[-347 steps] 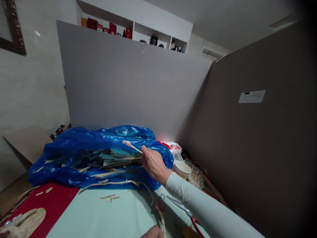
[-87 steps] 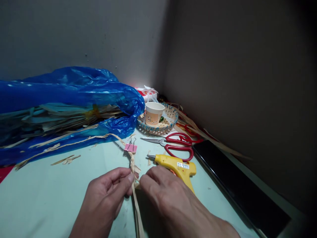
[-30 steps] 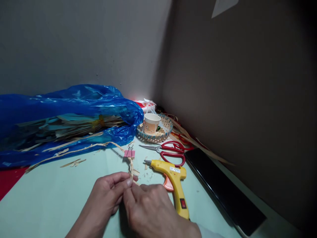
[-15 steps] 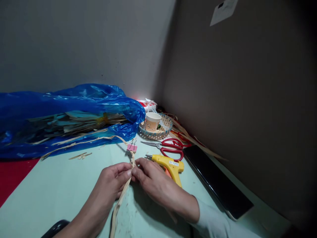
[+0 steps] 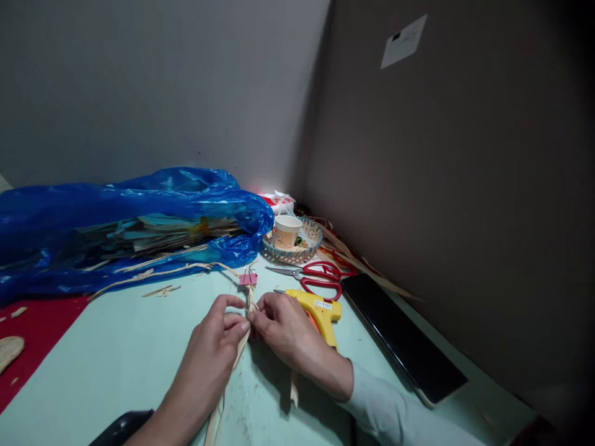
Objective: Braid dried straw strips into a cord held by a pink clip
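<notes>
A pale plant-fibre braid hangs toward me from a pink binder clip on the table. Its loose fibre strips trail down past my wrists. My left hand is closed at the braid's lower end, thumb and fingers on a strip, the forefinger arched away. From the other side my right hand pinches the strips at the same spot, fingertips close to my left thumb. A short strip end pokes out below my right hand. The exact grip is partly hidden behind the fingers.
A yellow glue gun lies just beyond my right hand, with red-handled scissors behind it. Right of these rests a black phone-like slab. A round basket holds a paper cup. A blue plastic bag of dried strips spreads left.
My left forefinger has lifted and arched away from the braid. My right hand still pinches at it, and a strip end now shows beneath it. The view has shifted slightly.
</notes>
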Tool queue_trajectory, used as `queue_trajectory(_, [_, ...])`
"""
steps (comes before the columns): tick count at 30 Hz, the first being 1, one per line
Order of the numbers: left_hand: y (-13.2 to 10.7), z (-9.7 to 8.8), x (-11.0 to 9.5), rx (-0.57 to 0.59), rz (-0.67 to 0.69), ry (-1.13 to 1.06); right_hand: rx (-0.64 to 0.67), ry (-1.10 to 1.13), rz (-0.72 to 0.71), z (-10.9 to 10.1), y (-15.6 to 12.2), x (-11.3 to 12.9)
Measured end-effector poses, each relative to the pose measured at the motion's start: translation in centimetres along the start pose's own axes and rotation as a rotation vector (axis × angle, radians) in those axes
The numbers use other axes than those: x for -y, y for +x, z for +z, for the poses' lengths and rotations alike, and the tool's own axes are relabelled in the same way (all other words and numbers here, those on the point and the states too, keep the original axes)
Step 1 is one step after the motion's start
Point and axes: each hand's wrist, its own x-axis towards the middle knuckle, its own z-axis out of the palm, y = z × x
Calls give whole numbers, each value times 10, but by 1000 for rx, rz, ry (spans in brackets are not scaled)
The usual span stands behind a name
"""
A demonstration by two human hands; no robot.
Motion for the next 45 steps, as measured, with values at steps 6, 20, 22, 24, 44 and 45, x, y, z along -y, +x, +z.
queue_trajectory(6, [-11,-10,-10,-98,138,488,-67,-21,-27,0,-4,2])
queue_trajectory(20, [-29,21,8,-293,755,781,88,474,102,5,6,-12])
queue_trajectory(22, [-29,13,0,-222,667,739,87,525,116,7,6,-12])
queue_trajectory(24, [-26,1,-11,-199,502,628,87,576,123,7,4,-10])
queue_trajectory(44, [8,3,-3,-22,-70,-146,37,-375,-250,-15,-22,-3])
queue_trajectory(45, [8,3,-3,-45,-56,-136,37,-457,-253,-16,-23,-2])
